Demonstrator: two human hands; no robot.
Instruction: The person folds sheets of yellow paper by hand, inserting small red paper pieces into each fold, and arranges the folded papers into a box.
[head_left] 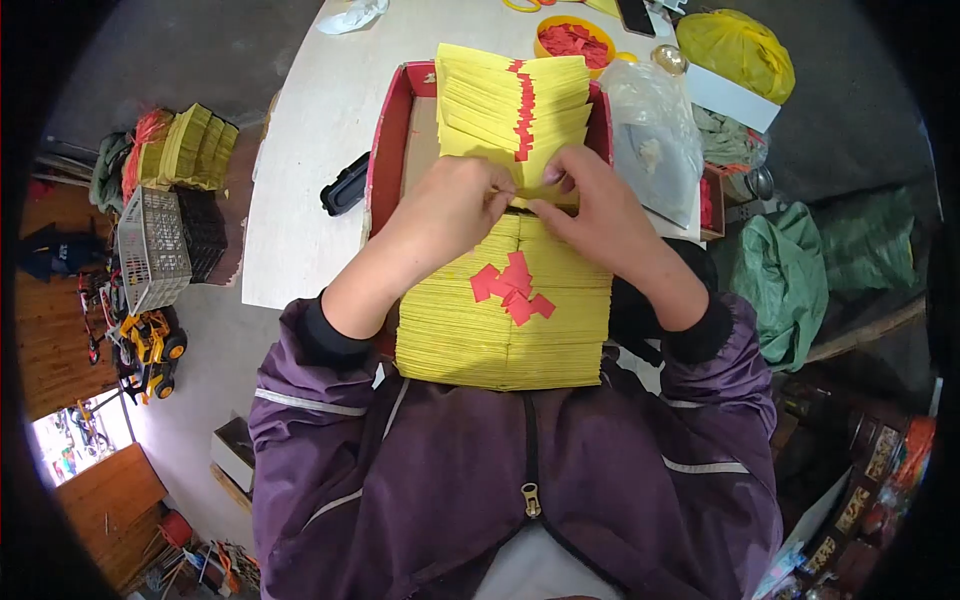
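A dense stack of yellow paper sheets (455,335) stands nearest my body, with several small red paper squares (515,287) lying loose on it. Beyond it, fanned yellow sheets (470,105) with a line of red squares down their middle rest in a red-rimmed box (385,145). My left hand (455,205) pinches the edge of a yellow sheet between the two stacks. My right hand (590,205) is on the same sheet, thumb at its edge and index finger curled above. The fingertips of both hands are close together and partly hide the sheet.
An orange bowl of red squares (572,45) sits at the table's far side. A black case (346,184) lies left of the box on the white table (300,200). Clear plastic bags (650,130) are to the right. A crate (152,245) stands on the left.
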